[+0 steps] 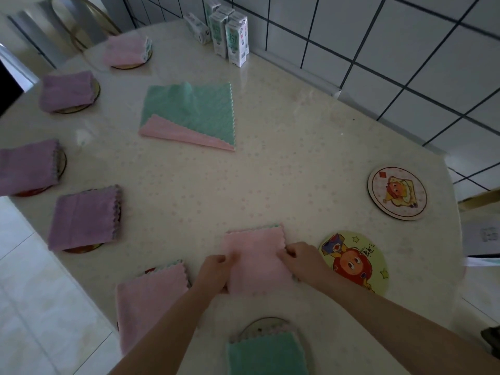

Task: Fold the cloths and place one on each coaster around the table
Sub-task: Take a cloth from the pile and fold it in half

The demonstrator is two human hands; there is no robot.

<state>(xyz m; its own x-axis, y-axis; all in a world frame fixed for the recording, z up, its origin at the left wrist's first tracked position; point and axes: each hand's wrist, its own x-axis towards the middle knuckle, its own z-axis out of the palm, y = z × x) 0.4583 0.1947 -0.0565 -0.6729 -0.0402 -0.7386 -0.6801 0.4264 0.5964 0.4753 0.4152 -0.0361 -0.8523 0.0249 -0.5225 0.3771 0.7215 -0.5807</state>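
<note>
A folded pink cloth (255,259) lies on the table near the front. My left hand (217,270) grips its left edge and my right hand (300,257) grips its right edge. Just right of it sits a bare round coaster with an orange cartoon figure (354,262). A second bare coaster (397,192) lies further right. An unfolded green and pink cloth (194,115) is spread at the table's middle back. Folded cloths cover the other coasters: green (266,353) at the front, pink (150,299), purple (84,217), purple (27,166), purple (67,90) and pink (125,51).
Several white drink cartons (230,33) stand at the back by the tiled wall (378,50). The round pale table (270,171) ends close on the right. A chair back (81,20) stands at the far left, with tiled floor (40,293) below.
</note>
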